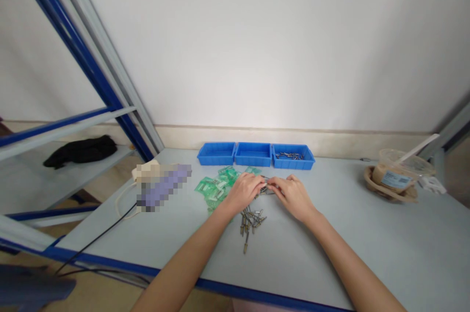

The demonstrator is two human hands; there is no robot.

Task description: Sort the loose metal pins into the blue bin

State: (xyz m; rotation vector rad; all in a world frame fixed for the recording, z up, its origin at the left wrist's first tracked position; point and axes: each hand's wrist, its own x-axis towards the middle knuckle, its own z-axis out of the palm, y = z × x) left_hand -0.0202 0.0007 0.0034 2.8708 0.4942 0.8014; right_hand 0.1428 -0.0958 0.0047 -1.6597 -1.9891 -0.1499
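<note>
Green packets (215, 190) lie left. Left hand (243, 191) and right hand (294, 198) pinch a small piece (265, 184); light, steady fingertips suit it.

No text can be read — the pale blue label (396, 180) on the clear plastic container (414, 164) is illegible

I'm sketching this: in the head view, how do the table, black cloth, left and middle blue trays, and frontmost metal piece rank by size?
- Table
- Black cloth
- Left tray and middle tray: too alike to rank
- Frontmost metal piece
</note>
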